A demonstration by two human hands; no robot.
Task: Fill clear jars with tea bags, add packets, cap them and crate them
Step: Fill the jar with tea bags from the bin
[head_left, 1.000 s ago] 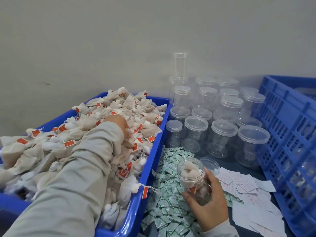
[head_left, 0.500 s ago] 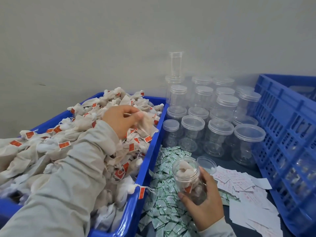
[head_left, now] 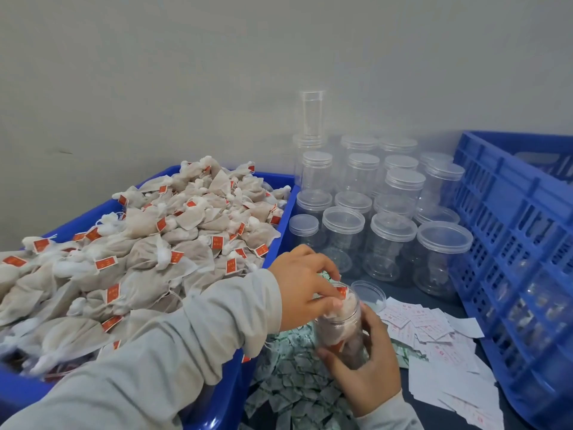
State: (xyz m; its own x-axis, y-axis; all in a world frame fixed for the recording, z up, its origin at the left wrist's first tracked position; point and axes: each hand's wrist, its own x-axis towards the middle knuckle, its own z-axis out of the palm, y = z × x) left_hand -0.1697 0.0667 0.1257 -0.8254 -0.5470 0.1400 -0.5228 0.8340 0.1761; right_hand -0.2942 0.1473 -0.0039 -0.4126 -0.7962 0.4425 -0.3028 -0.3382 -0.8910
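The left hand has left the blue bin of tea bags and come across to the jar, so one more bag is going in; the jar looks nearly full. Its fingers are curled, pinching a tea bag at the jar's mouth. The right hand grips the jar upright over the green packets.

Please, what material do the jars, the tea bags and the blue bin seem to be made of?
Jars: clear plastic, it seems, glossy; you see through the thin walls and ribbed lids.
Tea bags: pale, matte filter paper or fine mesh, crumpled, tied with white string and red paper tags.
Blue bin: moulded plastic, smooth with a slight shine on its rounded rim.
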